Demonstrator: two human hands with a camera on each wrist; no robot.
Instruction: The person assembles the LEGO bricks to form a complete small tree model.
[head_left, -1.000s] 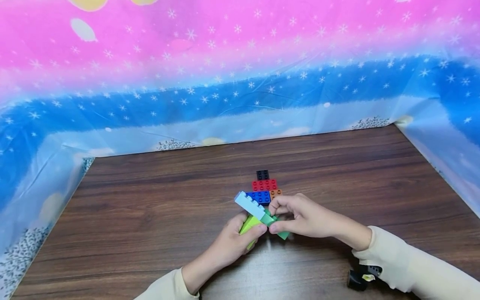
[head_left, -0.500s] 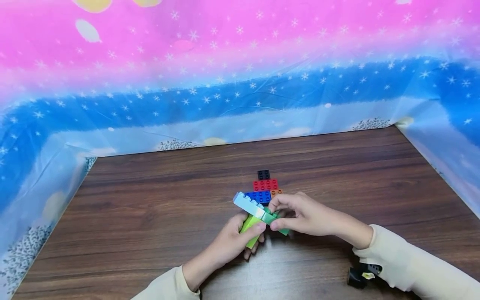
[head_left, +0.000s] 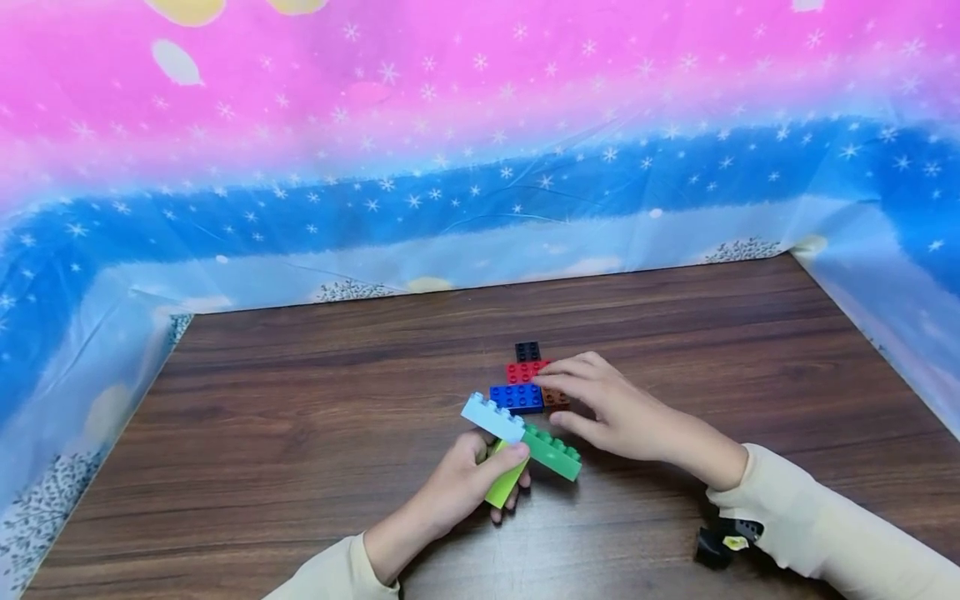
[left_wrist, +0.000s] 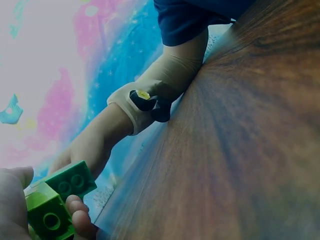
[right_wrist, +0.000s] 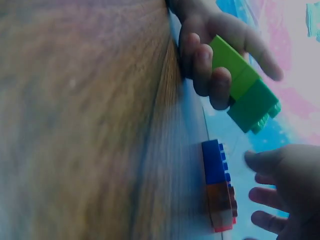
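My left hand [head_left: 472, 475] grips a lime green toy brick [head_left: 507, 477] between thumb and fingers. A light blue brick [head_left: 491, 417] and a green brick [head_left: 552, 454] are joined across its far end, pointing opposite ways. My right hand [head_left: 626, 412] holds nothing; its fingers reach out, slightly bent, over the row of bricks on the table. That row has a black brick [head_left: 527, 351] at the back, then a red brick [head_left: 523, 372] partly under the fingers, then a blue brick [head_left: 516, 398] beside a brown brick [head_left: 556, 399]. The right wrist view shows a gap between these fingers [right_wrist: 267, 197] and the row.
Dark wood-grain table [head_left: 300, 400] lies under both hands. A pink and blue snowflake cloth [head_left: 450, 167] hangs along its back and sides. A black device [head_left: 723, 546] is strapped at the right sleeve.
My right hand has let go of the green brick and moved back over the row. The left hand keeps its grip on the joined bricks, which have tilted slightly.
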